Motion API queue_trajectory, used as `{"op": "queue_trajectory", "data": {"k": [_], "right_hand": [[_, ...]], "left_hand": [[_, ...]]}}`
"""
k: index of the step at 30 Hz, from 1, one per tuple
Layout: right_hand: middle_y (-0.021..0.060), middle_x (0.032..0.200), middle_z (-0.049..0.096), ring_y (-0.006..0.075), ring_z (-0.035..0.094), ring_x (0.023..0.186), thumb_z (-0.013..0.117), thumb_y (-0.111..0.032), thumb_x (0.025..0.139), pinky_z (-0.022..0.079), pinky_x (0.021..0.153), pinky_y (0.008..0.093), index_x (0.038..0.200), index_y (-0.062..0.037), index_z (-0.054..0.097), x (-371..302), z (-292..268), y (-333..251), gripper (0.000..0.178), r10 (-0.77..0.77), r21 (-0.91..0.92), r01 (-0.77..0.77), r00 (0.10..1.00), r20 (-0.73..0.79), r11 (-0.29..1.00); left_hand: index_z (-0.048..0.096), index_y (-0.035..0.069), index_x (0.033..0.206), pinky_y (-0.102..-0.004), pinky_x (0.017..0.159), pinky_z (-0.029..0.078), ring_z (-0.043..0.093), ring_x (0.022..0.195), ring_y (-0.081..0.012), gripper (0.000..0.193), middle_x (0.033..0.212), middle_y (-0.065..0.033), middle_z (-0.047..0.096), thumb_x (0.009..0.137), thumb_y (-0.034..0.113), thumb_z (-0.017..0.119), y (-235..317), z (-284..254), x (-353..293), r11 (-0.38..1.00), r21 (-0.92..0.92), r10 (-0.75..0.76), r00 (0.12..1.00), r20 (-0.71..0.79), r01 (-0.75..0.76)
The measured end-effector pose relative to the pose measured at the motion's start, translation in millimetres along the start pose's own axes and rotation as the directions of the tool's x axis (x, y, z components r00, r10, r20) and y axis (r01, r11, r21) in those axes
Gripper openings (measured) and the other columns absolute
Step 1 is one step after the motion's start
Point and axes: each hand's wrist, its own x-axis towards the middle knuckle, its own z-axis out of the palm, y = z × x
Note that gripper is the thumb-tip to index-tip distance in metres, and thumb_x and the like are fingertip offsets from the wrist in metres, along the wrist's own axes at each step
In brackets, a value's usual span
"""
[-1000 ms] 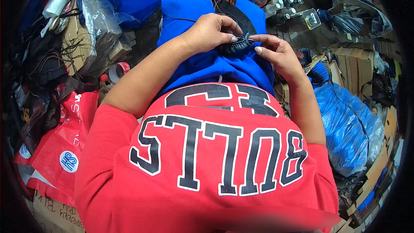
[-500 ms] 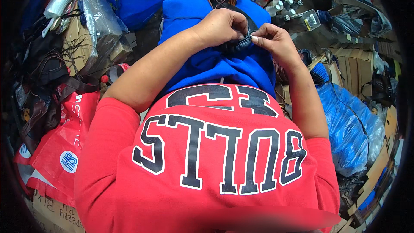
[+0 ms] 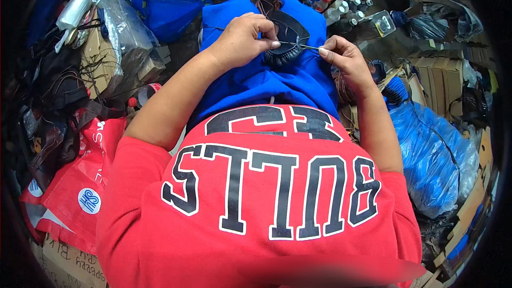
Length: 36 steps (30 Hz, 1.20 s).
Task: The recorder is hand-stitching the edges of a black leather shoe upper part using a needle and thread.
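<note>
A dark leather shoe (image 3: pixel 282 63) with a puckered seam round its toe rests on my lap, over the blue cloth (image 3: pixel 229 88) of my clothing. Above it a thin thread (image 3: pixel 306 47) runs nearly straight from hand to hand. My left hand (image 3: pixel 249 37) pinches one end between thumb and forefinger, beside the shoe's left edge. To the right of the shoe, my right hand (image 3: pixel 346 58) pinches the other end the same way. Whether a needle lies along the thread is too fine to tell.
Several small bottles (image 3: pixel 346 8) stand beyond my right knee. A blue plastic bag (image 3: pixel 160 5) lies at the far left, a red bag (image 3: pixel 74 192) at near left. Clear plastic over blue stuff (image 3: pixel 426 154) and cardboard (image 3: pixel 440 82) are on the right.
My hands have moved apart, the left one leftward and the right one slightly rightward and down. The thread now shows stretched between them, and more of the shoe is uncovered.
</note>
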Motion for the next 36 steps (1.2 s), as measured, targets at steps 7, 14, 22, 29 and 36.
{"op": "queue_trajectory", "data": {"k": [7, 14, 22, 29, 36], "right_hand": [[-0.0001, 0.087, 0.056, 0.0088, 0.052, 0.084, 0.071, -0.021, 0.080, 0.040, 0.075, 0.0227, 0.092, -0.0026, 0.067, -2, 8, 3, 0.022, -0.077, -0.228, 0.071, 0.997, -0.020, 0.971], [-0.0010, 0.084, 0.055, 0.0083, 0.050, 0.081, 0.067, -0.016, 0.082, 0.039, 0.076, 0.0224, 0.085, -0.0027, 0.061, -32, -7, -3, 0.014, 0.065, -0.092, -0.065, 0.998, -0.002, 0.994], [-0.0011, 0.081, 0.055, 0.0082, 0.051, 0.076, 0.062, -0.017, 0.087, 0.041, 0.068, 0.0224, 0.089, -0.0026, 0.060, -16, -18, -31, 0.015, -0.146, -0.296, 0.095, 0.977, -0.154, 0.950], [0.0069, 0.083, 0.062, 0.0250, 0.059, 0.086, 0.063, -0.020, 0.083, 0.043, 0.073, 0.0350, 0.088, -0.0101, 0.065, -21, 8, -49, 0.012, -0.457, -0.851, 0.295, 0.886, 0.073, 0.435], [0.0066, 0.080, 0.064, 0.0253, 0.061, 0.085, 0.053, -0.015, 0.083, 0.038, 0.080, 0.0400, 0.087, -0.0136, 0.059, -20, 51, -60, 0.008, -0.273, -0.946, 0.320, 0.906, 0.322, -0.054]], "left_hand": [[0.059, 0.001, 0.097, -0.0295, 0.066, 0.046, 0.056, 0.067, -0.0171, 0.014, 0.074, -0.0102, 0.060, 0.084, 0.008, 0.058, 18, 3, 9, 0.992, -0.039, -0.112, 0.970, 0.215, 0.124], [0.064, 0.005, 0.098, -0.0386, 0.073, 0.050, 0.064, 0.083, -0.0325, 0.021, 0.088, -0.0168, 0.066, 0.083, 0.018, 0.057, 23, 3, 17, 0.993, 0.103, -0.076, 0.965, 0.249, 0.052], [0.068, 0.007, 0.085, -0.0405, 0.074, 0.050, 0.064, 0.081, -0.0325, 0.042, 0.081, -0.0155, 0.066, 0.081, 0.047, 0.057, 49, 11, 33, 0.931, 0.346, -0.218, 0.936, 0.276, 0.115], [0.063, 0.001, 0.079, -0.0414, 0.062, 0.046, 0.060, 0.066, -0.0340, 0.035, 0.071, -0.0193, 0.060, 0.084, 0.036, 0.059, 43, 16, 25, 0.956, 0.285, -0.121, 0.975, 0.184, 0.064], [0.056, 0.002, 0.095, -0.0435, 0.070, 0.046, 0.060, 0.083, -0.0380, 0.016, 0.087, -0.0208, 0.063, 0.086, 0.015, 0.052, 48, -3, 12, 0.955, 0.279, -0.020, 0.917, 0.397, -0.099]]}}
